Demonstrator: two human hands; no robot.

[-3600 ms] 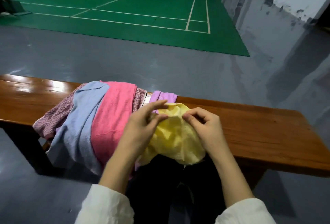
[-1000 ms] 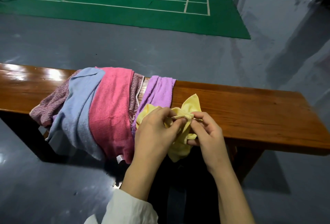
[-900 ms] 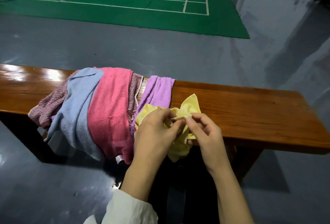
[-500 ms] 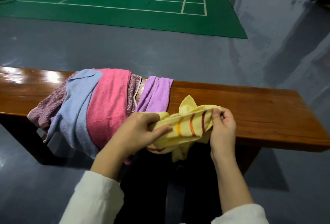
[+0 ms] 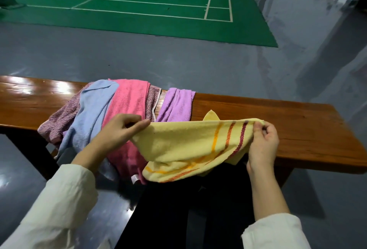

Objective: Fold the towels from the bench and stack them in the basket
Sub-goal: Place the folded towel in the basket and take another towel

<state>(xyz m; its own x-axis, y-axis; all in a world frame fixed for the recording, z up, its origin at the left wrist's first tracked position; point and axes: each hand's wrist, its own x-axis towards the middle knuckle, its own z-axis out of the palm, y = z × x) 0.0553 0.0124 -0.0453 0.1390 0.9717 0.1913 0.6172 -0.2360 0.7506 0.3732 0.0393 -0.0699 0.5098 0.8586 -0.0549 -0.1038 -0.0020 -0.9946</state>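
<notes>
A yellow towel (image 5: 184, 145) with orange and dark red stripes hangs stretched in front of the wooden bench (image 5: 288, 127). My left hand (image 5: 119, 131) pinches its left top corner and my right hand (image 5: 262, 141) pinches the right top corner. The lower part sags over my dark trousers. Draped over the bench to the left are a pink towel (image 5: 127, 109), a light blue towel (image 5: 91, 113), a mottled maroon towel (image 5: 61, 121) and a purple towel (image 5: 176, 105). No basket is in view.
Grey floor (image 5: 178, 62) lies beyond the bench, then a green court mat (image 5: 139, 10) with white lines. A grey wall (image 5: 317, 20) rises at the right. The bench's right half is bare wood.
The yellow towel was bunched between both hands. My hands have moved apart, left hand to the left and right hand to the right, and the towel's top edge now spans between them.
</notes>
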